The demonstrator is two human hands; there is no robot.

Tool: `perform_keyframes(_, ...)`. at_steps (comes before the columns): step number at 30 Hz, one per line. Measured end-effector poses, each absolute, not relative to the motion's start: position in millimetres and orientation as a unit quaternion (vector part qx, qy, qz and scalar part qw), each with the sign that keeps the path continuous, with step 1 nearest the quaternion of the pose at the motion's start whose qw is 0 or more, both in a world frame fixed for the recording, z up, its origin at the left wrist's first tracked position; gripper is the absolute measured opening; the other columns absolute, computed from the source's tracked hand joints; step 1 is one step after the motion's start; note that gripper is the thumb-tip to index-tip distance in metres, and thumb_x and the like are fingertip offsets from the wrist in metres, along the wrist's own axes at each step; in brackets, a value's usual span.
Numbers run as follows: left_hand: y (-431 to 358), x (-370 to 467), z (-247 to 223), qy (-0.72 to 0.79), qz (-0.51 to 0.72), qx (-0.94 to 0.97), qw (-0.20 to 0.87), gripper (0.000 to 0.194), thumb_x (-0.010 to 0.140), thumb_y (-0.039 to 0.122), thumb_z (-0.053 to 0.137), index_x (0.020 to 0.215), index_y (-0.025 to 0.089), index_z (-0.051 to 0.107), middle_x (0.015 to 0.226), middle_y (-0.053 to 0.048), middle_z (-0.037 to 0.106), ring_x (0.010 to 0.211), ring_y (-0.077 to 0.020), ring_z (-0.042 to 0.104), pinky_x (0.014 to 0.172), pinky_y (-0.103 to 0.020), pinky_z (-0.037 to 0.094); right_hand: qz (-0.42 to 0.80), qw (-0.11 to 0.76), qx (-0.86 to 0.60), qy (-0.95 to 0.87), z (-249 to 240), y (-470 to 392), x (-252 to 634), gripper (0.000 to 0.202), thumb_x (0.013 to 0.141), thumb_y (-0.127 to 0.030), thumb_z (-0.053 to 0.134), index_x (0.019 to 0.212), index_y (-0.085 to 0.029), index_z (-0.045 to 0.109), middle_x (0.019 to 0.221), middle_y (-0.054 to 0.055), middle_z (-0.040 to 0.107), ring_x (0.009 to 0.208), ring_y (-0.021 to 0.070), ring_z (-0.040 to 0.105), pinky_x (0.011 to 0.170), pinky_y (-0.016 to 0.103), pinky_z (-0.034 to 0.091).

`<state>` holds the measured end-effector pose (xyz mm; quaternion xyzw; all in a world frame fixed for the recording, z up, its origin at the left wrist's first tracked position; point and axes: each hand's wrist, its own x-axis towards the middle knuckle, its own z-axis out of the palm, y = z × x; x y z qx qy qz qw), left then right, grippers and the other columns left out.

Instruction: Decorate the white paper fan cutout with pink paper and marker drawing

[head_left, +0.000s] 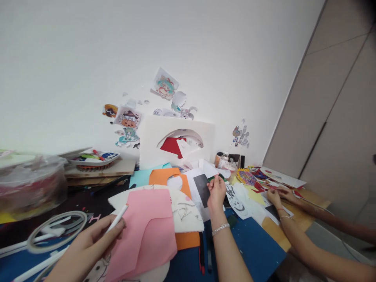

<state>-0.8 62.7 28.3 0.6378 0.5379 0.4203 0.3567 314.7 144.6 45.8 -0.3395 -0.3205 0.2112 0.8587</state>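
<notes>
My left hand (96, 239) is closed on a white pen (119, 216) with an orange tip, which points up and away. Beside it lie pink paper sheets (152, 235), resting on a white round piece with drawn lines (188, 213). My right hand (216, 192), with a silver bracelet at the wrist, is raised over the papers by a black rectangle (202, 190). Its fingers are pinched together; what they hold, if anything, is too small to make out. Orange paper (183, 239) shows beneath the white piece.
Another person's hands (279, 196) work at the right among red scraps. A plastic tub (29, 188) and coiled white cable (58, 231) lie left. A blue mat (255, 246) spans the front. A white board with a cut-out arch (149, 137) leans on the wall.
</notes>
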Motion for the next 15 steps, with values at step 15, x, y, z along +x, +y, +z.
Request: perform_keyframes(15,59.6,-0.1,34.8,0.521,0.403,0.646,0.385,0.050,0.067,0.069,0.047,0.073,0.021,0.053,0.066,0.006,0.050,0.058,-0.0110,0.039,0.050,-0.017,0.033,0.199,0.832,-0.380,-0.352,40.1,145.9,307.1,0.029,0.078,-0.043,0.055,0.069,-0.019,0.044,0.049,-0.010,0.037,0.045,0.0057,0.034,0.046,0.019,0.031)
